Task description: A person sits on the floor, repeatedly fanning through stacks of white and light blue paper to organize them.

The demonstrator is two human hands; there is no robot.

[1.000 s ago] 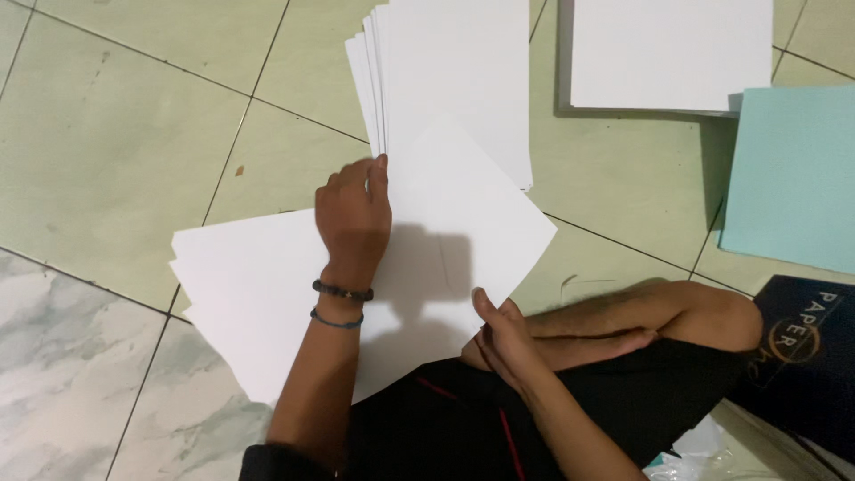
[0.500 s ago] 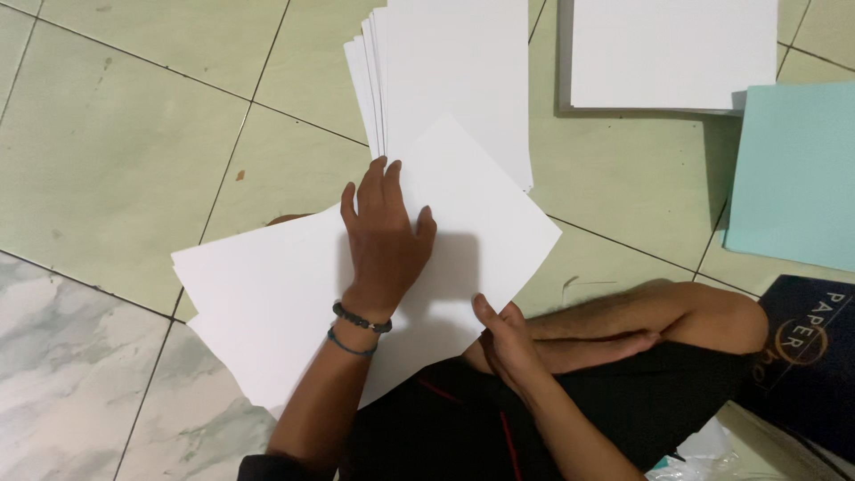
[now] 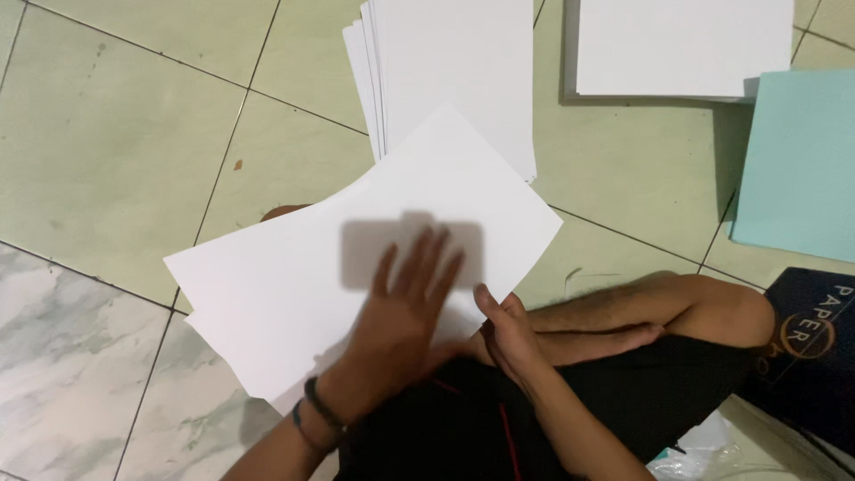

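Now the left hand (image 3: 401, 321) is pressing flat, fingers spread, on white sheets (image 3: 294, 285); the right hand (image 3: 508, 334) is pinching their edge beside a dark package (image 3: 815, 356)

You are looking straight down at a tiled floor (image 3: 116, 125). Most tiles are pale green, crossed by thin dark grout lines that run at a slant through the view. At the lower left lie marbled tiles (image 3: 80, 356), white with grey veins. A small brown spot (image 3: 237, 165) marks one green tile. The light is soft and even, throwing only faint shadows. No wall, window or furniture shows.
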